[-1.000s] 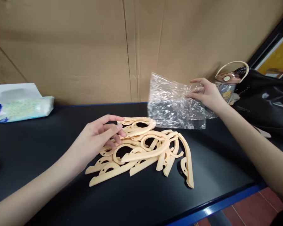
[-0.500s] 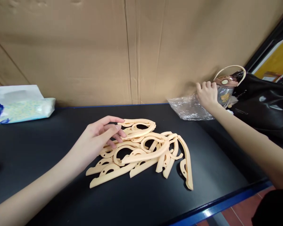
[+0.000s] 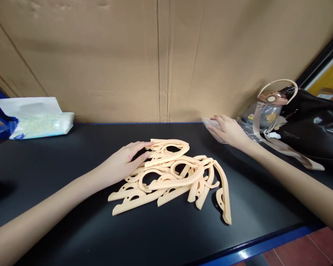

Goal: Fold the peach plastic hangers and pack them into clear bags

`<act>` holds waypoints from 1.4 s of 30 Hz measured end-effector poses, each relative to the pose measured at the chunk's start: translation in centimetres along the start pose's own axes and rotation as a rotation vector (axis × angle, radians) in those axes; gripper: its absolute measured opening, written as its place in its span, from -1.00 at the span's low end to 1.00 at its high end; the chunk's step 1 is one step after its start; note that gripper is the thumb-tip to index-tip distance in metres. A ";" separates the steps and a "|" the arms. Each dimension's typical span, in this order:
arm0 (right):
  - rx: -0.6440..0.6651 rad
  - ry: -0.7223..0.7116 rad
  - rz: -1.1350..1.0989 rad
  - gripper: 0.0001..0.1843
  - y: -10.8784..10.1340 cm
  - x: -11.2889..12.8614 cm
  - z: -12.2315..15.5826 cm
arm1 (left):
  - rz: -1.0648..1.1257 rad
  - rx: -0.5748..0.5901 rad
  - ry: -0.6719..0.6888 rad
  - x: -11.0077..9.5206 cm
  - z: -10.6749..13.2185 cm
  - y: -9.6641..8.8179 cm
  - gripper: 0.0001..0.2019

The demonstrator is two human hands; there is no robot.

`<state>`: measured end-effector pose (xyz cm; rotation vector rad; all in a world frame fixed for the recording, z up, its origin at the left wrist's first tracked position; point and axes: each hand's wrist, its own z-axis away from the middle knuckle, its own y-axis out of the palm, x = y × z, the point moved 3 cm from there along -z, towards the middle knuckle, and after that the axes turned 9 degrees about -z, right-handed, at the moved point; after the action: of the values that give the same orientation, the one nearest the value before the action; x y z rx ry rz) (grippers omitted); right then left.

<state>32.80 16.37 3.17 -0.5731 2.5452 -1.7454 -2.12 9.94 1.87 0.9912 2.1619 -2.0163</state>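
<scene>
A pile of peach-coloured folding clothes hangers [image 3: 180,181] lies in the middle of the black table. At its upper left, my left hand [image 3: 124,160] rests with thumb and fingers apart, touching the ends of a folded hanger [image 3: 169,159] on top. One hanger arm [image 3: 225,188] sticks out at the pile's right. Farther back on the right, my right hand [image 3: 230,131] lies with its fingers stretched out over a clear crinkled plastic bag [image 3: 215,129]. Part of that bag is hidden under the hand.
Just right of the bag stand a water bottle [image 3: 272,112] with a loose strap [image 3: 299,157] and a shiny black bag [image 3: 316,125]. A pack of tissues [image 3: 44,123] lies at the back left. Cardboard [image 3: 113,62] walls off the table's far edge.
My right hand has come down and left, away from the bottle, onto the plastic bag. My left hand stays at the folded hanger. The view has shifted slightly left.
</scene>
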 end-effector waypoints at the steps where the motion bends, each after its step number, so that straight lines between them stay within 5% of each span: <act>1: -0.005 -0.049 -0.046 -0.49 -0.5 1.7 0.0 | 0.021 0.001 -0.016 -0.2 0.1 0.0 -0.46; 4: 0.101 -0.261 -0.341 -0.56 -1.2 7.6 0.3 | 0.136 -0.041 -0.091 -0.8 0.2 -0.3 -0.53; 8: 0.263 -0.284 -0.312 -0.65 -0.1 12.4 0.3 | 0.316 -0.122 -0.154 -1.1 0.1 -0.5 -0.66; 16: 0.245 -0.406 -0.315 -0.69 0.8 13.2 -0.5 | 0.551 -0.289 -0.235 -2.3 0.0 -1.1 -0.70; 23: 0.371 -0.206 -1.100 -0.73 -0.4 15.4 -1.3 | 0.969 -0.516 -0.125 -4.5 -0.7 -4.3 -0.93; 29: 0.358 0.007 -1.442 -0.63 -2.1 15.7 -2.6 | 1.128 -0.251 -0.173 -4.8 -4.1 -4.4 -0.82; 37: 0.454 0.157 -1.083 -0.77 -2.8 11.9 -2.9 | 1.032 -0.029 -0.287 -4.5 -4.9 -3.1 -0.78; 42: 0.393 -0.147 -0.777 -0.71 -3.6 12.3 -1.3 | 1.016 0.220 -0.304 -5.9 -3.2 -1.8 -0.72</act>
<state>22.17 12.75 9.41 -1.7298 1.8971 -2.1877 3.01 10.44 6.54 1.3095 0.9426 -1.6952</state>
